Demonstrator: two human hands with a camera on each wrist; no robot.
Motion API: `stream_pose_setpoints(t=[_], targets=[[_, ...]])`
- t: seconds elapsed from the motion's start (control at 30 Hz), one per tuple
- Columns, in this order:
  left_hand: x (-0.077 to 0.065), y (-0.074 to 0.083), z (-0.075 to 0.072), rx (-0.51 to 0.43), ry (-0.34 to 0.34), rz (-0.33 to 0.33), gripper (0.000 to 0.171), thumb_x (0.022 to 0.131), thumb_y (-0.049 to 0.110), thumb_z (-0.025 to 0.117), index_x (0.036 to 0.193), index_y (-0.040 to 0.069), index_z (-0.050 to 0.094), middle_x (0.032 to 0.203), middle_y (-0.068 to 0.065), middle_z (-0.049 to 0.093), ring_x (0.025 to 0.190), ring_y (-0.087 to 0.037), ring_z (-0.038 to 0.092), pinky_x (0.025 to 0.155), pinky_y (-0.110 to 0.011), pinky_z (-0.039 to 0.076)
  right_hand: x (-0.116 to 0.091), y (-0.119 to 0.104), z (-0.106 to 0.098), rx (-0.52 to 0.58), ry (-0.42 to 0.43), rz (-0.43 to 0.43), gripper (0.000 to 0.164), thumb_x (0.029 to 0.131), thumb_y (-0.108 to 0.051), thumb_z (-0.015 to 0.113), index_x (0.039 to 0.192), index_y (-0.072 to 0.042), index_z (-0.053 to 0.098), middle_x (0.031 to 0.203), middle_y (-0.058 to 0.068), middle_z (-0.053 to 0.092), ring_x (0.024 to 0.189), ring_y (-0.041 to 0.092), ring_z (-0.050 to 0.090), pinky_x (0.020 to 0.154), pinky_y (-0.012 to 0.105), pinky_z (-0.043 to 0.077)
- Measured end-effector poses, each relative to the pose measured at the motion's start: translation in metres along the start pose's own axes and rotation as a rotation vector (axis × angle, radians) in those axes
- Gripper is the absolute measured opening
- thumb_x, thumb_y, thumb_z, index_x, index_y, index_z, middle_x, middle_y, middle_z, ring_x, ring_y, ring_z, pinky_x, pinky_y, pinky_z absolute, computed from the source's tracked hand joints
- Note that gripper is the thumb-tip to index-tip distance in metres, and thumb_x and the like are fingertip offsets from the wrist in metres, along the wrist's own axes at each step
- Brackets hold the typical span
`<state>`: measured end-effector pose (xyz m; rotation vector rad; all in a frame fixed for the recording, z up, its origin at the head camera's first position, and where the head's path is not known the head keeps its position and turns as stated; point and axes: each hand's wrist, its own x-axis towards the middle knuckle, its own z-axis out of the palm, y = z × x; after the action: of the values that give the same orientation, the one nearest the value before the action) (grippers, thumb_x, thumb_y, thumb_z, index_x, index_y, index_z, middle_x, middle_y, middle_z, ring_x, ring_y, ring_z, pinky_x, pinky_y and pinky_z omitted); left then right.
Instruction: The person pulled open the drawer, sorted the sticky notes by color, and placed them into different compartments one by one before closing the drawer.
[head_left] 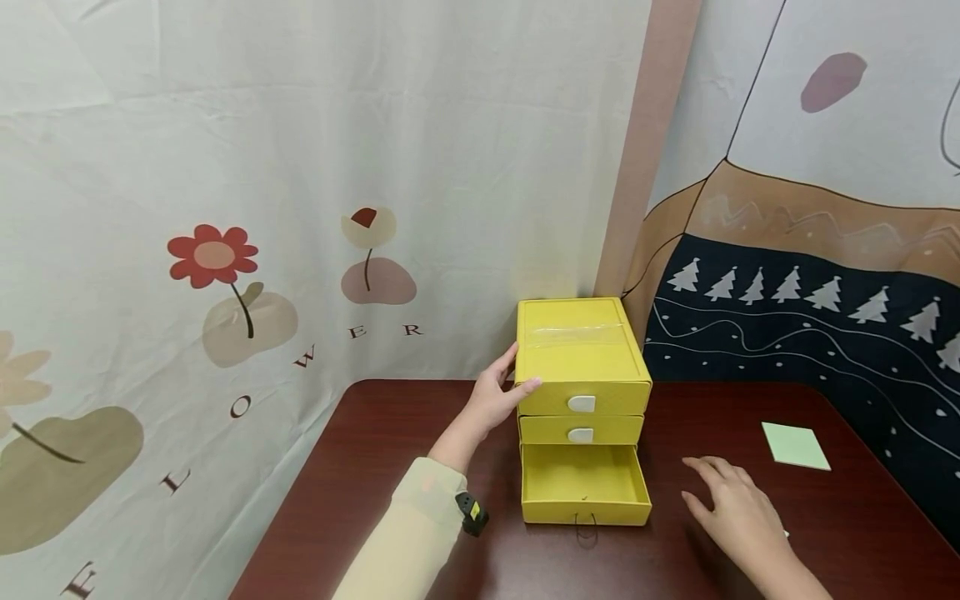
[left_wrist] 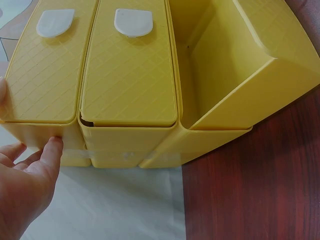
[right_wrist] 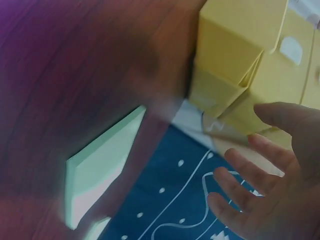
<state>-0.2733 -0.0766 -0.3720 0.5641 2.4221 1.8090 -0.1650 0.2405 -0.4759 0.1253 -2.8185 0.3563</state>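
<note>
A yellow drawer box with three stacked drawers stands at the back of the table. Its bottom drawer is pulled out, and a dark loop hangs at that drawer's front. The upper two drawers are closed and have white tabs. My left hand rests against the left side of the box near the top, thumb extended by the front corner; the left wrist view shows its fingertips touching the yellow side. To the right of the open drawer, my right hand hovers over the table with fingers spread and nothing held.
A pale green square pad lies on the dark red-brown table at the right, beyond my right hand. Behind the table hang a light curtain with flower prints and a dark cloth with white trees.
</note>
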Motion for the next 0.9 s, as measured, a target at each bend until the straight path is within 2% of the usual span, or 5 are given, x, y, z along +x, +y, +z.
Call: stream_pose_setpoints(t=[0.3,0.43,0.6,0.77,0.9], targets=[[0.001,-0.002,0.001,-0.005,0.002,0.018,0.075,0.081,0.027,0.062,0.141,0.013,0.018,0.141,-0.007,0.025,0.127,-0.021,0.025,0.098,-0.045,0.027,-0.006,0.032,0.003,-0.027,-0.216,0.115,0.080,0.068,-0.052,0.065,0.124,0.002,0.045,0.120,0.030,0.039,0.104,0.049,0.037,0.073,0.060,0.036],[0.000,-0.001,0.001,-0.004,0.006,0.006,0.075,0.081,0.027,0.062,0.141,0.014,0.019,0.141,-0.006,0.025,0.127,-0.021,0.026,0.098,-0.044,0.028,-0.006,0.047,0.005,-0.021,-0.336,0.200,0.101,0.063,-0.068,0.057,0.128,0.006,0.037,0.124,0.035,0.030,0.107,0.054,0.030,0.073,0.063,0.033],[-0.001,0.000,0.001,-0.004,0.008,0.003,0.075,0.081,0.027,0.062,0.141,0.014,0.018,0.141,-0.007,0.025,0.127,-0.021,0.025,0.098,-0.044,0.028,-0.004,0.060,0.010,0.017,-0.475,0.282,0.118,0.055,-0.076,0.054,0.130,0.011,0.027,0.125,0.040,0.022,0.107,0.058,0.022,0.074,0.065,0.031],[0.000,0.000,0.001,-0.010,0.003,0.007,0.075,0.082,0.026,0.062,0.141,0.014,0.018,0.141,-0.006,0.026,0.127,-0.020,0.026,0.098,-0.044,0.028,-0.004,0.071,0.016,0.056,-0.575,0.335,0.125,0.049,-0.078,0.055,0.129,0.014,0.025,0.121,0.042,0.022,0.103,0.059,0.025,0.068,0.063,0.034],[0.000,0.000,0.000,-0.001,0.001,0.002,0.075,0.082,0.028,0.062,0.141,0.014,0.018,0.141,-0.005,0.025,0.127,-0.019,0.026,0.098,-0.041,0.029,-0.005,0.074,0.017,0.056,-0.604,0.332,0.125,0.048,-0.076,0.057,0.125,0.018,0.029,0.115,0.044,0.026,0.100,0.059,0.028,0.069,0.060,0.036]])
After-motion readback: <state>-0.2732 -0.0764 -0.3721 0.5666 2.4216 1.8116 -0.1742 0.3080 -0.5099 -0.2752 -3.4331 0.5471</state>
